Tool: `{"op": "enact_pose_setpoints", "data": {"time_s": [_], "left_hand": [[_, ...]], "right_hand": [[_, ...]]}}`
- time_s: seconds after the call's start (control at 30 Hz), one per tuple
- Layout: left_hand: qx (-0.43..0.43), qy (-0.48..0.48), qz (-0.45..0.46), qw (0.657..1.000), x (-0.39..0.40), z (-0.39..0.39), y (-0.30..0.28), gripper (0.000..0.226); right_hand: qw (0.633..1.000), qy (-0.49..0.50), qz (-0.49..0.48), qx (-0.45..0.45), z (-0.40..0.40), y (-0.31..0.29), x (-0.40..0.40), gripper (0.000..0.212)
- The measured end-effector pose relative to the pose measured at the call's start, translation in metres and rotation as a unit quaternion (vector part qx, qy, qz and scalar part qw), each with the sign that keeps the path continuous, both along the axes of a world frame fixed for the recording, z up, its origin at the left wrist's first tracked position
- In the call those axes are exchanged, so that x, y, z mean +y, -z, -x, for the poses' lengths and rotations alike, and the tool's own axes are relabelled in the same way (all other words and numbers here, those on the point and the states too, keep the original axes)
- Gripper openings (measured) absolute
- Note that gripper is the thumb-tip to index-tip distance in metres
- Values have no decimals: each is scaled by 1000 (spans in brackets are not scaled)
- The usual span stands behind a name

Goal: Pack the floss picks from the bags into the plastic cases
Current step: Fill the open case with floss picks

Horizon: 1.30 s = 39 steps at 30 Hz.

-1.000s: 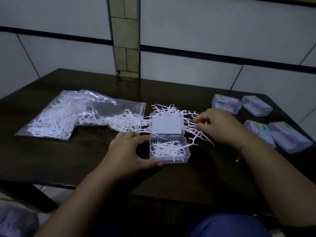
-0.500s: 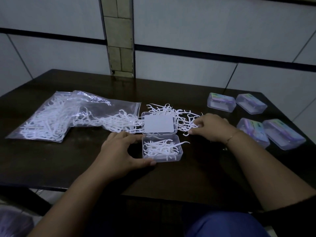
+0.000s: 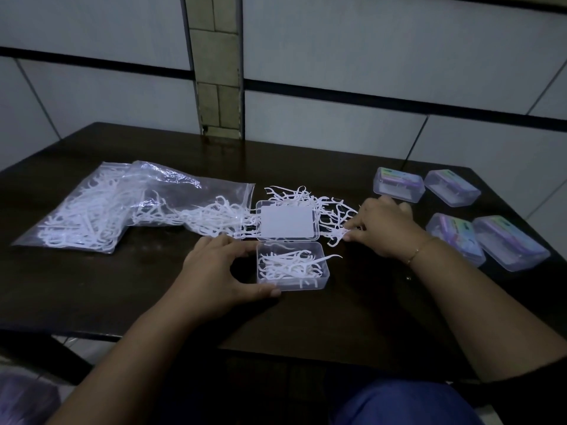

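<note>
A dark table [image 3: 92, 286] fills the view, set against a pale wall [image 3: 368, 56]. On its left lies a clear bag [image 3: 122, 210] of white floss picks, long axis running left to right, its open mouth pointing right toward the centre, with picks spilling out. Four closed cases [image 3: 399, 184] sit grouped at the right, well apart from the bag. At the centre an open case [image 3: 293, 266] lies with its long axis across the table; its lid [image 3: 287, 220] is folded back flat on the far side, touching the base. Loose picks lie in the base mostly left to right, and one sticks out over the right rim, its tip pointing right. The left hand [image 3: 214, 271] grips the base's left end, thumb on the near corner, fingers curled at the far corner. The right hand [image 3: 383, 228] rests in the loose pile [image 3: 322, 207] right of the lid, fingertips seemingly pinching a few picks, though the dim light blurs this.
</note>
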<state>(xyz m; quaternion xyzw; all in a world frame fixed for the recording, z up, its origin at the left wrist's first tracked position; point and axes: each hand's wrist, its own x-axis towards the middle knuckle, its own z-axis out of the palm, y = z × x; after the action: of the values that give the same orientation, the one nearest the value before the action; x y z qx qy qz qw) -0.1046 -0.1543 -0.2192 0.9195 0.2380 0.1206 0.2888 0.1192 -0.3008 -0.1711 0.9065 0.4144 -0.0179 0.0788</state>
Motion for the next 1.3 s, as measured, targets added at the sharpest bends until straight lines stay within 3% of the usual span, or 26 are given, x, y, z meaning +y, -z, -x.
{"op": "enact_pose_setpoints", "data": {"time_s": [0.3, 0.53, 0.63, 0.77, 1.0, 1.3], "left_hand": [[-2, -1, -5, 1000, -1, 0, 0, 95], [1, 1, -2, 1000, 0, 1, -1, 94], [0, 2, -3, 1000, -1, 0, -1, 92], [5, 2, -8, 1000, -2, 0, -1, 80], [5, -2, -15, 1000, -2, 0, 1, 78], [14, 0, -18, 1000, 0, 0, 1, 80]], "right_hand": [[991, -70, -23, -111, 3, 6, -4, 29], [997, 2, -69, 40, -9, -21, -19, 24], [968, 16, -166, 187, -9, -33, -25, 26], [926, 2, -236, 295, 3, -39, -25, 6], [917, -46, -236, 318, 16, -53, -20, 7], [923, -152, -135, 327, 48, -54, 11, 11]]}}
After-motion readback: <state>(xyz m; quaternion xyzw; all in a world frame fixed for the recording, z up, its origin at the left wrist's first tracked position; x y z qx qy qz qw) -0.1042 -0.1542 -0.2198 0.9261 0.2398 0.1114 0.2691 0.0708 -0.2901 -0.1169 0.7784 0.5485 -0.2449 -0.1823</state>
